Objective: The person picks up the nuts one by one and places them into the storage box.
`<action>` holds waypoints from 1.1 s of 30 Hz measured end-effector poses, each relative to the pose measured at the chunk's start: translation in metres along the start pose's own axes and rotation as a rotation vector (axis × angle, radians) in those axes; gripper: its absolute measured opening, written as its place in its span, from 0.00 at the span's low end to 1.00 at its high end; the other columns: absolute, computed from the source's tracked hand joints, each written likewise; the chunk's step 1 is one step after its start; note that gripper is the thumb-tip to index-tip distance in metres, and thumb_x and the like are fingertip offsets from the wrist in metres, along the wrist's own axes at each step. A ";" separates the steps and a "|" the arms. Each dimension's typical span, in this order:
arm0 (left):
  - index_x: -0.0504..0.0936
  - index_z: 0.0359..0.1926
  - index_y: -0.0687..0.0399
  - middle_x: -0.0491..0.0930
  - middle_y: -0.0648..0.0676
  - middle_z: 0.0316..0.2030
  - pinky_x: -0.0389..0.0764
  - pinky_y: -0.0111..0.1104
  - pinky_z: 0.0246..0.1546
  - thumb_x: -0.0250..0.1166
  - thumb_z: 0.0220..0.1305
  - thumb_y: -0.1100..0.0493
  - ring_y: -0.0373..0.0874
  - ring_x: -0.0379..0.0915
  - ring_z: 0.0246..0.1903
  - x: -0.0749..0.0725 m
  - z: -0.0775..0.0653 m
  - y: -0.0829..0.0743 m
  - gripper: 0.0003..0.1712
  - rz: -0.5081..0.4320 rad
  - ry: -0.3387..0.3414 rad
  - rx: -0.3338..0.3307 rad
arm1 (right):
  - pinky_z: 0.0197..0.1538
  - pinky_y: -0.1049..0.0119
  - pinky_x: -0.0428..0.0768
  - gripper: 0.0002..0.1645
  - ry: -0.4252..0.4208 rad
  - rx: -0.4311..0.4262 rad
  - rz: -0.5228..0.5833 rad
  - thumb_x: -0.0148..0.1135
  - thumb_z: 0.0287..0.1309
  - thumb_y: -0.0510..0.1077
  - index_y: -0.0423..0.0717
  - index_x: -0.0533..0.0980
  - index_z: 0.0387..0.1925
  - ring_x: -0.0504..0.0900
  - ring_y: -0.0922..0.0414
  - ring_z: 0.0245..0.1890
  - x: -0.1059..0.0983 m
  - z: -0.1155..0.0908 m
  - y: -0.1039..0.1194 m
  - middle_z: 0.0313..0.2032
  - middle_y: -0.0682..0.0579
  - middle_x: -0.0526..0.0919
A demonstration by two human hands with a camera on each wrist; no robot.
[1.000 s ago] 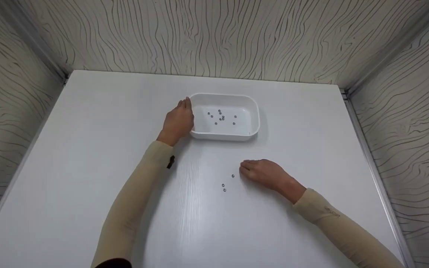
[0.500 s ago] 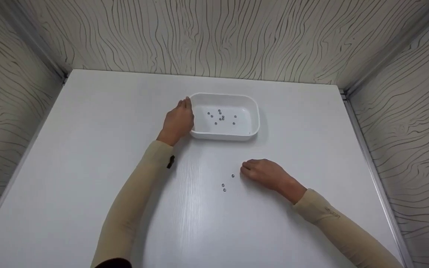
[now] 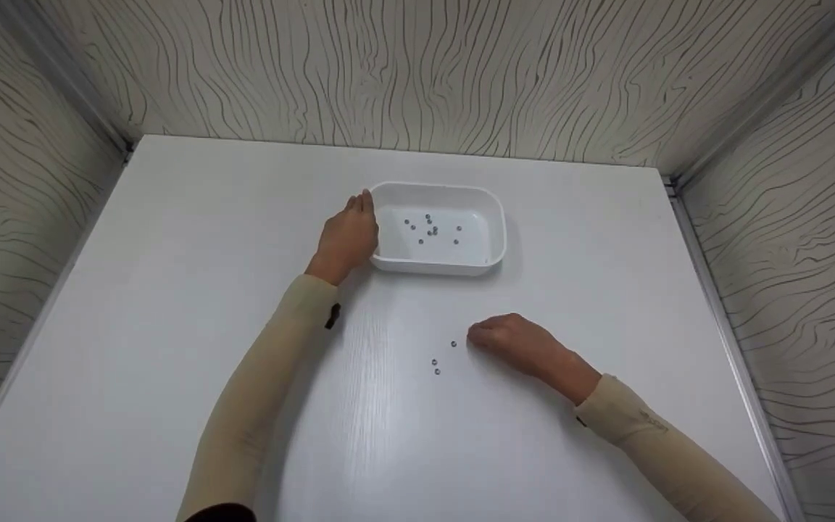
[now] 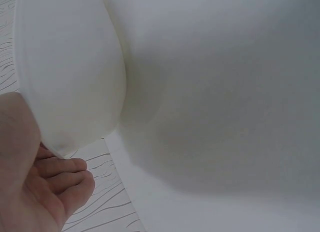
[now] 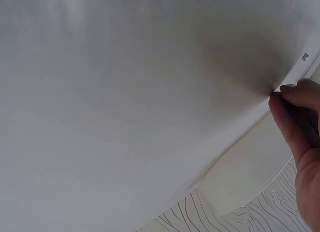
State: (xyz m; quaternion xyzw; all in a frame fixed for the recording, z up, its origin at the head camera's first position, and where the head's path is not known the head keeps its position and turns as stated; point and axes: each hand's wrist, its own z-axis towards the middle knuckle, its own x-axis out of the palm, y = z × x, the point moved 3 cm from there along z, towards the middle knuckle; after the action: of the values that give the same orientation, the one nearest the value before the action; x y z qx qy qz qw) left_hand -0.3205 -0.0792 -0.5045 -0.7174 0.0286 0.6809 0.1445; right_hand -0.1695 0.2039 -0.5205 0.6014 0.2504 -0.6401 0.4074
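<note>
A white tub [image 3: 438,267] with rounded corners stands toward the back of the table, several tiny shiny grey beads [image 3: 421,241] scattered on its floor. My left hand [image 3: 347,235] holds the tub's left end at the rim; the left wrist view shows curled fingers [image 4: 75,184] by its wall. Nearer the front, my right hand [image 3: 515,342] is low over the table. Its thumb and index fingertips come together in the right wrist view; whether a bead sits between them is hidden. Three loose beads, one [image 3: 454,344] closest to those fingertips, lie to its left.
The white tabletop [image 3: 193,239] carries the tub and the loose beads. A wood-grain patterned wall [image 3: 417,80] rises behind its back edge, with similar walls left and right. Metal rails [image 3: 736,341] run along the sides.
My right hand has shifted slightly and its fingers are drawn closer together. The left hand, the tub and the three loose beads stay where they were.
</note>
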 end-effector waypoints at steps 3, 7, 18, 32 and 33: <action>0.55 0.79 0.74 0.69 0.71 0.73 0.85 0.46 0.64 0.48 0.84 0.57 0.60 0.69 0.75 0.000 0.000 0.000 0.34 0.011 -0.013 0.009 | 0.48 0.62 0.92 0.14 -0.024 0.053 0.175 0.70 0.59 0.27 0.42 0.88 0.44 0.93 0.57 0.43 -0.004 0.001 0.000 0.42 0.50 0.94; 0.55 0.79 0.73 0.70 0.71 0.73 0.86 0.46 0.63 0.48 0.84 0.57 0.60 0.69 0.74 0.001 0.000 0.001 0.34 0.017 -0.026 0.008 | 0.50 0.61 0.92 0.19 -0.055 0.103 0.313 0.70 0.57 0.24 0.41 0.89 0.47 0.93 0.54 0.46 -0.014 0.004 0.003 0.45 0.48 0.94; 0.55 0.79 0.73 0.70 0.70 0.73 0.85 0.47 0.64 0.49 0.83 0.57 0.60 0.69 0.74 0.000 -0.001 0.001 0.34 -0.008 -0.029 -0.002 | 0.44 0.72 0.91 0.16 -0.330 0.243 0.572 0.73 0.56 0.25 0.45 0.91 0.42 0.94 0.58 0.40 -0.059 0.018 0.009 0.40 0.49 0.94; 0.52 0.81 0.71 0.69 0.70 0.74 0.82 0.47 0.69 0.48 0.84 0.57 0.59 0.69 0.75 0.000 -0.001 -0.001 0.35 -0.035 -0.005 -0.026 | 0.49 0.63 0.92 0.10 -0.611 0.514 0.996 0.77 0.58 0.36 0.42 0.90 0.42 0.94 0.54 0.43 -0.088 0.036 -0.013 0.42 0.43 0.93; 0.52 0.81 0.71 0.69 0.70 0.74 0.82 0.47 0.69 0.48 0.84 0.57 0.59 0.68 0.75 0.000 -0.001 -0.001 0.35 -0.036 -0.005 -0.025 | 0.50 0.62 0.92 0.10 -0.618 0.522 0.997 0.77 0.58 0.37 0.43 0.90 0.43 0.94 0.54 0.43 -0.088 0.038 -0.015 0.42 0.43 0.93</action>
State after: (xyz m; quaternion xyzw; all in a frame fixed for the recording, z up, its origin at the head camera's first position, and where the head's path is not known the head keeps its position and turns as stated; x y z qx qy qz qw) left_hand -0.3193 -0.0787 -0.5040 -0.7177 0.0069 0.6804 0.1480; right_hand -0.2081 0.2010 -0.4316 0.5125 -0.3524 -0.5575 0.5499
